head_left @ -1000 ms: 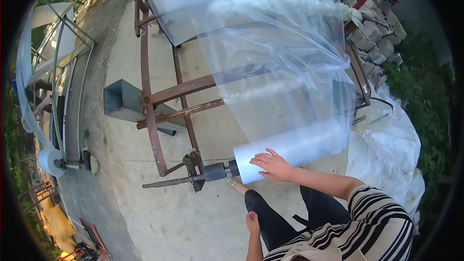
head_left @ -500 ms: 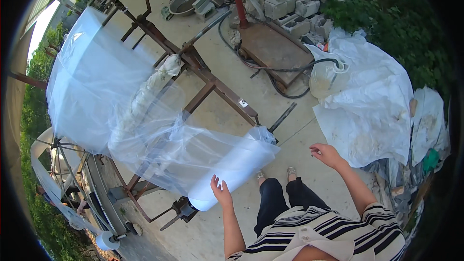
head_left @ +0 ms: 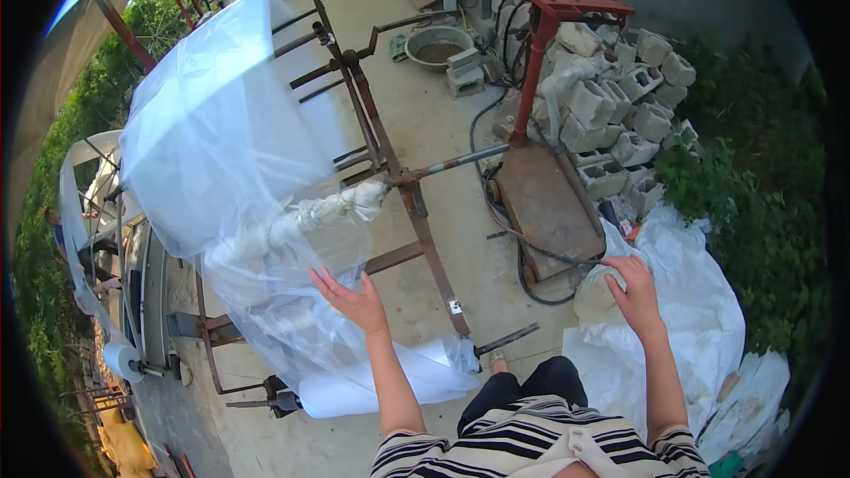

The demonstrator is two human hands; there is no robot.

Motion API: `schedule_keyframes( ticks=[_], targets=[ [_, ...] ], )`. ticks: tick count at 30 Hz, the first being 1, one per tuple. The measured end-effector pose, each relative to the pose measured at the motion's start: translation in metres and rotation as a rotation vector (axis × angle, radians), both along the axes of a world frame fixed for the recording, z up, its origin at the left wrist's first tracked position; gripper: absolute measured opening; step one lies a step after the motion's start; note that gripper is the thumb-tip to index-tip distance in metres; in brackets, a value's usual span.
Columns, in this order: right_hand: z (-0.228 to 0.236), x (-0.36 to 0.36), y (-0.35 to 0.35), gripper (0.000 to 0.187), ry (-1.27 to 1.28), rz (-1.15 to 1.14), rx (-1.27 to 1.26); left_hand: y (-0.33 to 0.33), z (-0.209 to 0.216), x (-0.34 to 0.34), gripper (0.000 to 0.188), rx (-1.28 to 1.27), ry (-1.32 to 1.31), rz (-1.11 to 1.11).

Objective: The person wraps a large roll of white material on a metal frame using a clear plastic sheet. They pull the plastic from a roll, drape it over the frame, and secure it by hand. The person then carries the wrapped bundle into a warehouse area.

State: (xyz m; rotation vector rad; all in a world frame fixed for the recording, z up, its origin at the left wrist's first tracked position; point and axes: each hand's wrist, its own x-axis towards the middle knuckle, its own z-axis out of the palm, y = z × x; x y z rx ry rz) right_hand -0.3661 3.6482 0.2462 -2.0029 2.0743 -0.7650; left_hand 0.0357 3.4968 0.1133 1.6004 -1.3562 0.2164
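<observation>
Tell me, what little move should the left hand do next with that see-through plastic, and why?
Probably close on the clear plastic sheet. The left hand is open with fingers spread, raised against the film that runs from the roll below it up over the rusty frame. The right hand is off to the side, above the white sacks.

Left hand (head_left: 352,299) spread open against clear plastic sheet (head_left: 230,168), roll (head_left: 372,385) on rusty metal frame (head_left: 403,186), right hand (head_left: 633,288) raised over white bags (head_left: 682,319)
</observation>
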Motion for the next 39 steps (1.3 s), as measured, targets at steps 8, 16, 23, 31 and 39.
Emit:
schedule_keyframes(
  ticks=[8,16,23,31,39],
  targets=[
    [0.05,0.015,-0.3,0.028,0.19,0.429,-0.374,-0.16,-0.003,0.14,0.071,0.212,0.031,0.398],
    [0.011,0.077,-0.607,0.05,0.599,0.433,-0.674,-0.218,-0.047,0.066,0.038,0.609,0.024,0.493],
    [-0.056,0.089,-0.779,0.039,0.541,0.255,-0.598,-0.239,-0.039,0.073,0.042,0.607,-0.115,0.687],
    [-0.06,0.069,-0.815,0.02,0.562,0.447,-0.643,-0.255,-0.034,0.063,0.039,0.879,-0.313,0.693],
    [-0.046,0.068,-0.807,0.02,0.583,0.506,-0.739,-0.274,-0.031,0.022,0.047,0.726,-0.255,0.792]
  ],
)
